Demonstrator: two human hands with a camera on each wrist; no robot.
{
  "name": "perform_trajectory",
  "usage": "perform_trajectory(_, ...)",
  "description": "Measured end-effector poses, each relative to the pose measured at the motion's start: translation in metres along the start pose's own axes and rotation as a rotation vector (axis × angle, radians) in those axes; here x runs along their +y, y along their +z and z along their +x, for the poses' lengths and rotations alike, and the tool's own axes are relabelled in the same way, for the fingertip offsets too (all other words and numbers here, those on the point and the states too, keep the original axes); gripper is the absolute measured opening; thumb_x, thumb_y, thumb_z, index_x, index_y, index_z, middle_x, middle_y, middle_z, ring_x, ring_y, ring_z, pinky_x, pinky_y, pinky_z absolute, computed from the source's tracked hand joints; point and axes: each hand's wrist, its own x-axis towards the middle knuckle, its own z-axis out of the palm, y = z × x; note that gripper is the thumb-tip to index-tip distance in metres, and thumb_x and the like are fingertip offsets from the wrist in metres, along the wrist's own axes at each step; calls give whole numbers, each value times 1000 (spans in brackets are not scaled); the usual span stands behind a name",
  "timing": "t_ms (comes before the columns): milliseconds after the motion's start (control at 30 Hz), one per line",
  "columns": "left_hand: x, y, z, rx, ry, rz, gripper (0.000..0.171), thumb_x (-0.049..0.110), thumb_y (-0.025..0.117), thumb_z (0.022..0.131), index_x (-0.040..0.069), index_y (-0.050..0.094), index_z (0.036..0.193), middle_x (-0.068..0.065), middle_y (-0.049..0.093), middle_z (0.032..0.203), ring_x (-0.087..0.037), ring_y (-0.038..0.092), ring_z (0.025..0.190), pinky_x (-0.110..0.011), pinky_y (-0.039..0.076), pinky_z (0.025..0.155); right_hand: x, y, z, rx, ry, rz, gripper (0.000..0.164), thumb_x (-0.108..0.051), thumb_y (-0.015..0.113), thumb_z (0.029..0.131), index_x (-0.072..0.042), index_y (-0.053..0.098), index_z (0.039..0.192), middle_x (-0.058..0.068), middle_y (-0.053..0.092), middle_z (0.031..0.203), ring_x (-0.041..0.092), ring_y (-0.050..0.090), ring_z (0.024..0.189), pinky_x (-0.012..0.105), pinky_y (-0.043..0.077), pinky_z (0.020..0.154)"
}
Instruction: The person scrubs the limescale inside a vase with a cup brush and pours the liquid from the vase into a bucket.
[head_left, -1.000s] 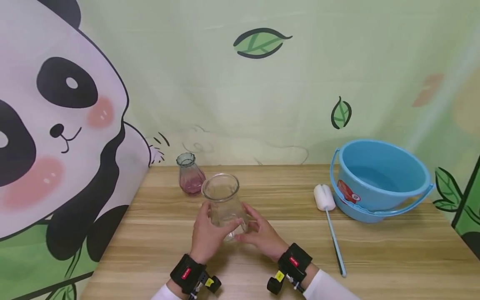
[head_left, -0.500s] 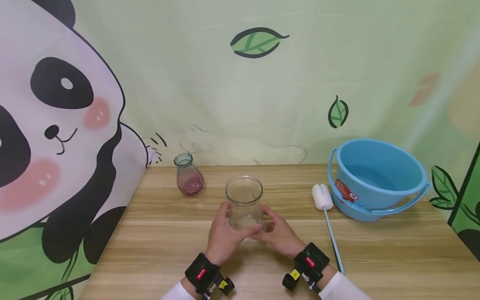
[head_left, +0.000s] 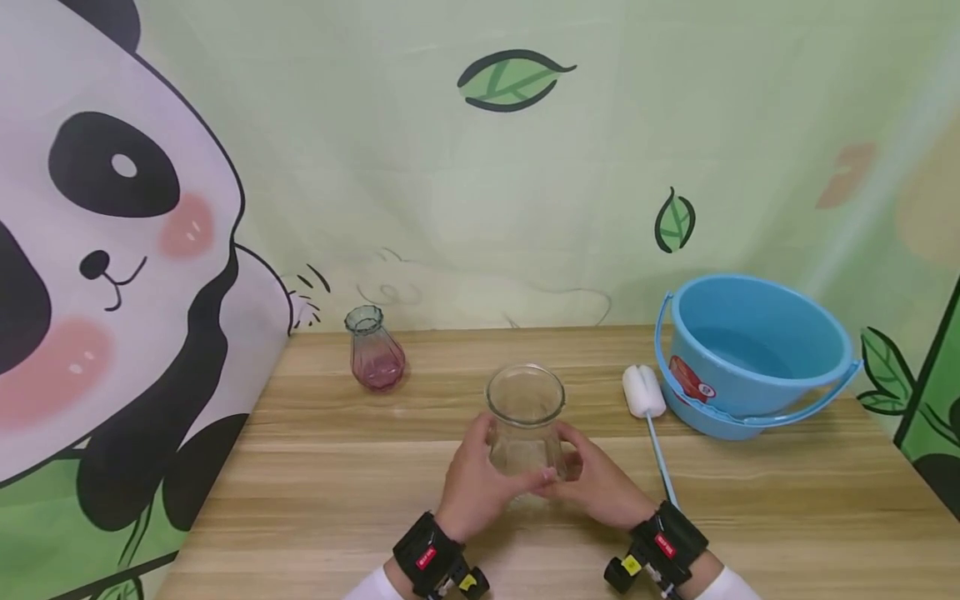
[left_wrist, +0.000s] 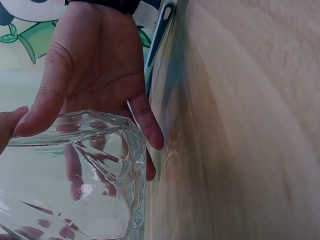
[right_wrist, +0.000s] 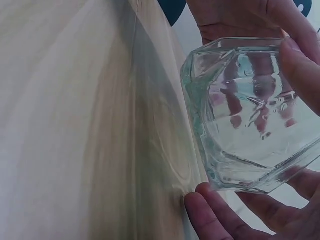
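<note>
While the clear vase (head_left: 527,437) is held in the curved fingers of left hand (head_left: 478,487) and right hand (head_left: 598,485), only its grasp seems done; brush (head_left: 643,392) and bucket (head_left: 738,398) are untouched.

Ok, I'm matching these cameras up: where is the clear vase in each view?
Head: clear vase just right of centre, lower half.
Left wrist: clear vase at lower left.
Right wrist: clear vase in the right half.
Shared landmark: the table, at right in the left wrist view, at left in the right wrist view.
</note>
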Motion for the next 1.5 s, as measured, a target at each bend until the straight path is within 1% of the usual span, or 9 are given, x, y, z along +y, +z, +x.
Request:
perform_trajectory(100,4,3,-4,-19,-6,-5,92,66,81,59,32,41,135,4,51,131,-15,44,117,-57,36,98,1,-3,-7,13,21,-21,90,-36,81,77,-22,29,148,11,40,143,25,52,110,41,53,82)
perform_trajectory(200,7,7,-7,-33,0,-6,91,66,82,59,34,41,134,7,51,132,-13,44,118,-56,37,99,2,-5,-13,16,32,-26,87,-36,82,77,-25,31,146,11,42,140,25,53,109,43,52,84)
perform_trajectory(400,10,13,-10,-40,45,-23,90,63,83,59,38,40,134,13,51,131,-10,44,117,-56,37,98,3,-7,-23,19,37,-7,87,-33,82,77,-22,30,146,16,42,139,27,53,111,46,52,87)
perform_trajectory(533,11,15,-14,-44,44,-21,93,64,83,59,37,38,136,12,50,133,-10,43,120,-57,37,100,4,-7,-29,33,51,-25,87,-34,83,76,-22,31,145,16,41,140,28,53,110,47,51,86)
perform_trajectory(700,11,18,-21,-43,47,9,93,67,82,58,33,40,135,11,51,132,-11,43,121,-54,39,100,4,-6,-37,47,62,-63,88,-35,84,74,-21,32,145,19,45,137,28,54,106,49,51,86)
perform_trajectory(933,10,22,-26,-42,82,22,93,65,82,60,36,39,137,11,50,134,-11,42,122,-53,40,99,6,-5,-44,43,81,-88,93,-37,83,74,-18,29,147,21,44,139,30,51,110,51,48,89)
perform_trajectory(1167,6,25,-29,-46,89,22,95,63,83,60,34,38,139,7,50,134,-11,43,121,-53,41,98,9,-2,-46,39,62,-89,94,-36,84,73,-17,30,147,19,42,141,30,45,118,53,45,95)
perform_trajectory(1300,5,25,-30,-61,107,24,99,64,82,60,34,34,141,6,49,135,-11,42,122,-51,40,98,11,-2,-45,40,32,-102,93,-37,84,73,-18,30,146,15,46,137,25,46,115,50,45,93)
perform_trajectory(1500,1,25,-29,-84,111,-3,101,64,83,59,31,34,141,6,46,135,-12,41,123,-50,38,100,18,-1,-44,38,-31,-109,95,-35,84,73,-19,27,147,11,47,136,21,50,106,43,47,89)
